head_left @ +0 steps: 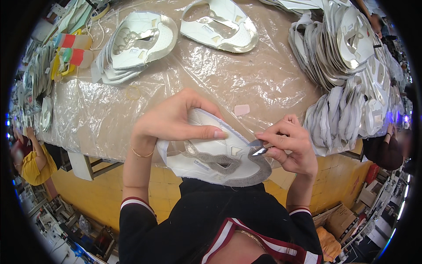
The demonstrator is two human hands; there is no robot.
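Note:
My left hand [176,121] grips a flat white shoe upper [211,154] with a grey lining edge, thumb pressed on its top, holding it over the near table edge. My right hand [288,145] pinches a small silvery-grey piece [258,147] at the upper's right end, fingers closed on it. Whether that piece is a tool or a part of the upper I cannot tell.
A table covered with clear plastic sheet [246,75] holds stacks of white shoe uppers at back left [136,44], back centre [220,24] and right [347,79]. A small pink piece [241,110] lies near my hands. Glue bottles [72,48] stand far left. Other people sit left [33,163] and right [389,149].

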